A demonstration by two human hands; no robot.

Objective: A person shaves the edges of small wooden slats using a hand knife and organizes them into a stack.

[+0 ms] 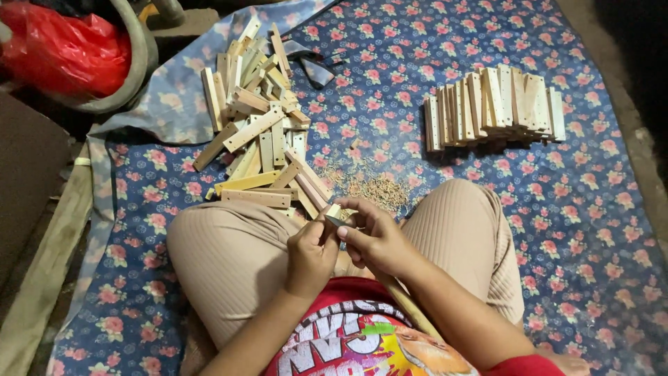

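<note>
Gripping a pale wooden strip (332, 210) at its near end, the left hand (311, 255) is closed around the piece, with only the tip of the strip showing above the fingers. The strip sits over the lap, between the knees (456, 209) of the seated person, just in front of the red shirt (348, 334). The right hand (374, 239) is closed on a small blade (335, 221), whose dark edge lies against the strip just below its tip; thumb and forefinger pinch the tool, and a long pale stick (410, 310) runs back under the right forearm. The two hands touch each other at the strip. Shavings (372, 184) lie scattered on the floral cloth (584, 209) just beyond the hands. To the left of the shavings a loose pile (261, 132) of similar strips lies in disorder, several showing rows of small holes. To the right, well apart from the pile, a row (495, 106) of strips stands packed side by side on edge. A red bag (62, 52) rests inside a grey ring at the upper left corner, off the cloth.
</note>
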